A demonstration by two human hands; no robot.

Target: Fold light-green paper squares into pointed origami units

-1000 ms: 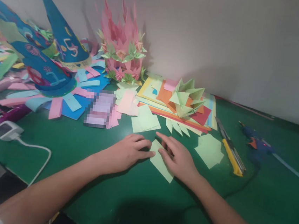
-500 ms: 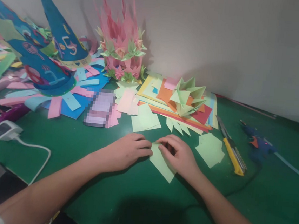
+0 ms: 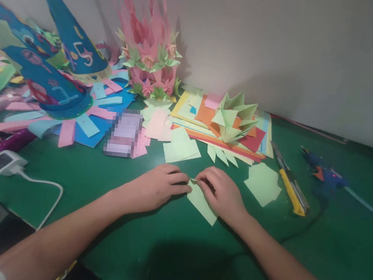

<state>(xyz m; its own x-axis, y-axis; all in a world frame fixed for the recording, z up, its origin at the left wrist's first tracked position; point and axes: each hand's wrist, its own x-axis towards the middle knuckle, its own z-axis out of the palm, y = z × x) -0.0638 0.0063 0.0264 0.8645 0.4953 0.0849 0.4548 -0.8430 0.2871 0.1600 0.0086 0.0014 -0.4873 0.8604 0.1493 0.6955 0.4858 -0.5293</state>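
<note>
A light green sheet of paper (image 3: 202, 204) lies on the green tabletop between my hands, with one corner pointing toward me. At its far edge, my right hand (image 3: 223, 192) pinches a narrow turned-up strip between thumb and fingers. My left hand (image 3: 160, 188) rests on the table with its fingertips against the paper's left corner. Parts of the far edge are hidden behind the fingers. Beyond my hands lie loose light green sheets (image 3: 182, 146), and more green sheets (image 3: 262, 184) sit to the right.
A yellow utility knife (image 3: 289, 183) and a blue glue gun (image 3: 325, 173) lie at the right. Coloured paper (image 3: 259, 140) is stacked behind, bearing a folded green paper piece (image 3: 231, 122). Left are a pink paper crown (image 3: 151, 61), blue cone hats (image 3: 72, 27) and a white charger (image 3: 8, 162).
The right fingers have drawn in slightly, and the paper's far edge now stands up a little more. The left hand stays nearly in place; the view has shifted slightly.
</note>
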